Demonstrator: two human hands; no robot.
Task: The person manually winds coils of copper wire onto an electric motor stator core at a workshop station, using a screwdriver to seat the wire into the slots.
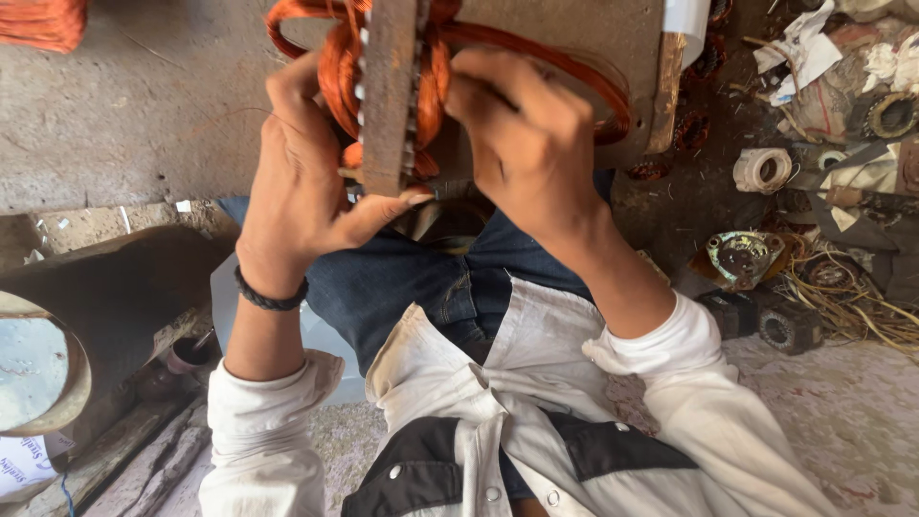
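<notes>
A rusty motor stator core (390,86) stands on edge over my lap, with orange copper wire coils (337,67) bundled through it and looping out to the right. My left hand (302,177) grips the core's lower left side, thumb pressed under its bottom edge, fingers against the coils. On the right side my right hand (526,134) is closed on the coil loop, knuckles up. A black band circles my left wrist.
A concrete block (613,48) sits behind the stator. Motor parts, wire scraps and a white tape roll (763,169) litter the ground at right. A dark metal drum (86,316) lies at left. More orange wire (43,21) shows top left.
</notes>
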